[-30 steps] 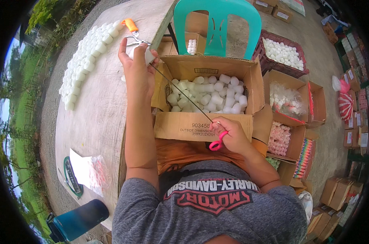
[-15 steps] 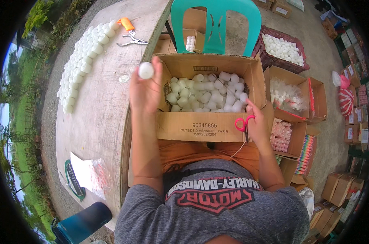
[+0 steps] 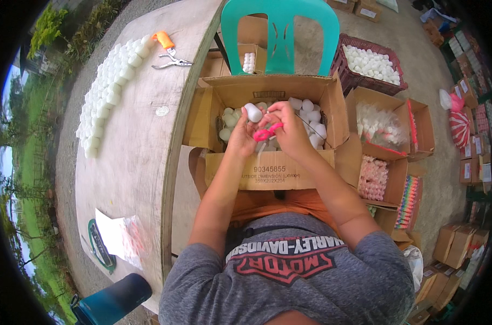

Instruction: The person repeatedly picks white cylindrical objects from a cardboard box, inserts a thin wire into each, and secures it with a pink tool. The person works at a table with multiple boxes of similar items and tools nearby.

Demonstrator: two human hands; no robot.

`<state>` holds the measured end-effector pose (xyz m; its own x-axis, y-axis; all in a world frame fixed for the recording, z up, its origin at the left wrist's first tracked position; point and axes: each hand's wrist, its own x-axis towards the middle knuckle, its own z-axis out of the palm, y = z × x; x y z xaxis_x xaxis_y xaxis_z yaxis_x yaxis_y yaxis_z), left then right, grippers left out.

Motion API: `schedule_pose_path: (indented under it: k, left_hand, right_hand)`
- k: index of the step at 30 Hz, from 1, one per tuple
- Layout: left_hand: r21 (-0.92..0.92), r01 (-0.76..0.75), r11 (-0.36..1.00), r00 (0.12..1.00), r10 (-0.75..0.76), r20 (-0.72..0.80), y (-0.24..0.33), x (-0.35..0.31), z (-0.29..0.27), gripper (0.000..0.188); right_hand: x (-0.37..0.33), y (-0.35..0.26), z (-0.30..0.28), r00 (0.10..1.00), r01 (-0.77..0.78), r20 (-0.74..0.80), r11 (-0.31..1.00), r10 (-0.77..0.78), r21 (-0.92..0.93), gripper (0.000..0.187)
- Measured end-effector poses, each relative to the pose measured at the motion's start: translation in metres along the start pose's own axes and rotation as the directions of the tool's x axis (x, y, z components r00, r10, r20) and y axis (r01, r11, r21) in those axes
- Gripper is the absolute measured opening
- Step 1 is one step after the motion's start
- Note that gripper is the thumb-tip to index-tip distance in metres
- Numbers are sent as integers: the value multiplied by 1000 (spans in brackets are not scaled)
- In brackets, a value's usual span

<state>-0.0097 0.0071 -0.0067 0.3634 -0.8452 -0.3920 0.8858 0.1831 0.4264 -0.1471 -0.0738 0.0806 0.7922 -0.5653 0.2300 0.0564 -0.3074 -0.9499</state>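
Note:
My left hand [image 3: 242, 136] holds a small white egg-shaped piece [image 3: 253, 112] over an open cardboard box [image 3: 267, 170] on my lap. Several more white pieces [image 3: 310, 108] lie inside that box. My right hand [image 3: 292, 129] grips small pink-handled scissors [image 3: 267, 133], held close against the left hand just below the white piece. Both hands meet above the middle of the box.
A round wooden table [image 3: 132, 162] at my left carries rows of white pieces [image 3: 108, 92], orange-handled pliers [image 3: 167, 51] and a plastic bag [image 3: 121, 238]. A teal plastic chair [image 3: 281, 32] stands behind the box. Cartons and a crate of white pieces [image 3: 370, 62] crowd the right.
My left hand came back from the table edge with a white piece and now holds it over the box. My right hand rose with the scissors to meet it.

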Motion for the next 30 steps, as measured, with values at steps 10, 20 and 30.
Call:
schedule_pose_path:
  k: [10,20,30]
  left_hand:
    - [591,-380,712,907,413,85,-13,-6,15,54]
    - [595,-456,661,890,359,283,-18,-12,18,47]
    - [582,-531,616,847,416,331,-22,-8,11,46]
  right_hand:
    - [0,75,7,970,-129,-189,981,155,142,9]
    - [-11,56,-6,949,154,-222,943,-225,-295,16]
    - [-10,63,-2,908,255,-193,856,-372,-450,19]
